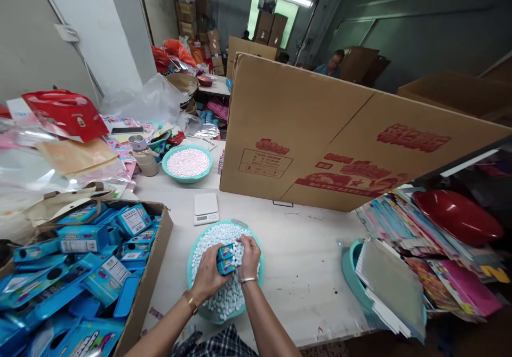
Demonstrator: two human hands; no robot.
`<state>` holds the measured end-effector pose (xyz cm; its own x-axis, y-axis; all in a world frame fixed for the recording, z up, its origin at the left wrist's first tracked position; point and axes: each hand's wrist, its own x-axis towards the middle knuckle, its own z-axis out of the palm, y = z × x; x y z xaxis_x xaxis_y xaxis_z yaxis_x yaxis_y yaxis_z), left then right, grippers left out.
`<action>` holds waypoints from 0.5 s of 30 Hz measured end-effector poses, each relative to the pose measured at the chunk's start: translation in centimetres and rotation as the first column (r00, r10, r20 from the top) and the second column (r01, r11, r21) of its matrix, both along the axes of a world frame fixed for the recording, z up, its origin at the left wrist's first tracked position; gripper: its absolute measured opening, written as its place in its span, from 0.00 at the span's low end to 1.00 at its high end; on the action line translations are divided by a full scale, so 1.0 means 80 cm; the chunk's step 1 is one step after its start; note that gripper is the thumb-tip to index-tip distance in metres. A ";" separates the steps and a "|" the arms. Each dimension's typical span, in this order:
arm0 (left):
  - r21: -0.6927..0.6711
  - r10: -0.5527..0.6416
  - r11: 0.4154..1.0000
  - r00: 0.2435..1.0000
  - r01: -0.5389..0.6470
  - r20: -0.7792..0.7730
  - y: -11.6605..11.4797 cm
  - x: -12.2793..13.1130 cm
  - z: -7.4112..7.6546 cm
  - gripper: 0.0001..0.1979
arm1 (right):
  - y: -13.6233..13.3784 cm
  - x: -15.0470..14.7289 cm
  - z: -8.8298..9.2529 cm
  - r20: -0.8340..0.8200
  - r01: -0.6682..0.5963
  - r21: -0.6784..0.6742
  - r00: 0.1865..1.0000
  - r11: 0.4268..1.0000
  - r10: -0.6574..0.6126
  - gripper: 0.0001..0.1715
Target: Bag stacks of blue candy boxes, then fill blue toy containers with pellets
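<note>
Over a teal basin (262, 273) heaped with small white candy pieces (224, 305), my left hand (207, 278) grips two small blue boxes (226, 266) stacked one against the other. My right hand (249, 260) is at their right ends, fingers curled around a clump of white pieces that touches the boxes. Its palm side is partly hidden. To the left, a cardboard carton (154, 256) holds many similar blue boxes (84, 238), several with a round dark hole.
A white digital scale (206, 209) sits behind the basin. Farther back are a second teal basin (187, 178) of pale pink pieces and a flask (144, 157). A large cardboard box (304, 128) blocks the far side. Stacked printed sheets (400, 229) lie right.
</note>
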<state>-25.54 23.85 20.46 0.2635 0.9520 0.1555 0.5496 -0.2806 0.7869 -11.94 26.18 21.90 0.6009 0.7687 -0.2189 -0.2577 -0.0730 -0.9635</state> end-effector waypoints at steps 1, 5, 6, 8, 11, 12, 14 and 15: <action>-0.006 -0.002 1.000 1.000 0.002 0.004 0.002 0.001 0.002 0.33 | 0.001 -0.001 0.001 0.001 0.007 -0.003 1.000 1.000 -0.007 0.17; -0.036 -0.019 0.999 0.999 0.020 0.032 0.007 0.004 0.008 0.33 | 0.007 -0.003 0.005 -0.025 0.027 0.012 0.999 1.000 -0.027 0.15; -0.052 -0.013 0.999 0.999 0.015 0.038 0.008 0.004 0.009 0.33 | 0.008 -0.003 0.006 -0.026 0.034 0.015 0.999 0.999 -0.034 0.15; -0.083 0.010 0.997 0.999 -0.007 0.046 0.009 0.005 0.008 0.35 | 0.009 -0.004 0.007 -0.017 0.033 0.019 0.999 0.999 -0.033 0.15; -0.106 0.028 0.994 0.998 -0.023 0.054 0.008 0.005 0.006 0.35 | 0.011 -0.005 0.007 0.007 0.028 0.014 1.000 1.000 -0.028 0.15; -0.111 0.033 0.993 0.998 -0.027 0.055 0.009 0.005 0.006 0.36 | 0.011 -0.006 0.008 0.017 0.024 0.013 1.000 1.000 -0.025 0.15; -0.126 0.048 0.991 0.997 -0.039 0.063 0.010 0.004 0.006 0.36 | 0.011 -0.007 0.011 0.033 0.019 0.011 0.999 1.000 -0.020 0.15; -0.137 0.051 0.990 0.996 -0.041 0.071 0.011 0.004 0.007 0.36 | 0.010 -0.008 0.012 0.038 0.019 0.011 0.999 1.000 -0.020 0.15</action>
